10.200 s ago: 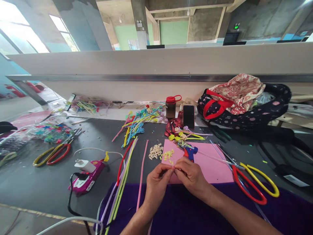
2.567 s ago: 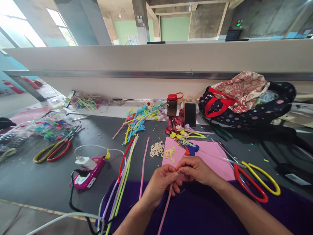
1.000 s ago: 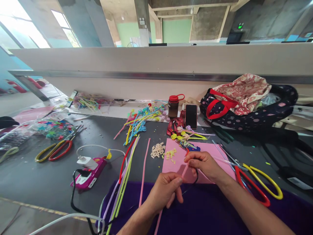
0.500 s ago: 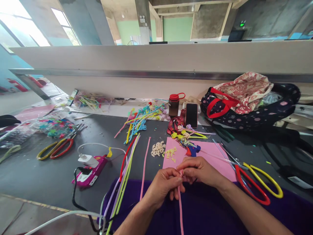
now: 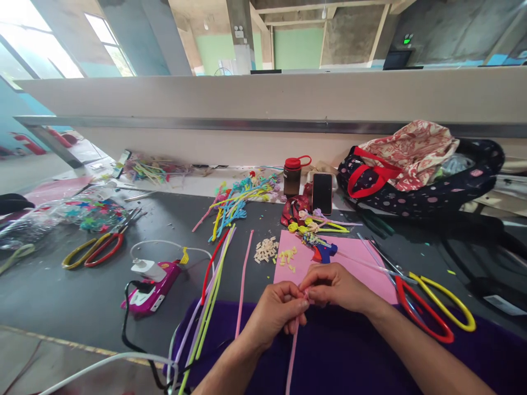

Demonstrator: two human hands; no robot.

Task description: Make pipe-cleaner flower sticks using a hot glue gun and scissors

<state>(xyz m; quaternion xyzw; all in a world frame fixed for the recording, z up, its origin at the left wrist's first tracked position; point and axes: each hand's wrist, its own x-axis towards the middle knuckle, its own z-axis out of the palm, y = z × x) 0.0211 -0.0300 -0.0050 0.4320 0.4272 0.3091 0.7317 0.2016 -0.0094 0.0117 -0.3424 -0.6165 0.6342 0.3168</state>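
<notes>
Both of my hands meet over the dark purple cloth, fingertips pinched together at the top of a pink pipe cleaner. My left hand is closed on it from the left, and its long tail hangs down below the fingers. From the right, my right hand pinches a small bent pink part at the upper end; the exact shape there is mostly hidden by fingers. Just beyond the hands lie a pink sheet and a blue glue gun.
Red-and-yellow scissors lie at right, another pair of scissors at left. Small cream pieces sit left of the sheet. Loose pipe cleaners lie near a magenta power strip. A bottle, phone and bag stand behind.
The hanging tail of the pink pipe cleaner has swung to the left. My right fingers have shifted slightly at its upper end; both hands stay in nearly the same place.
</notes>
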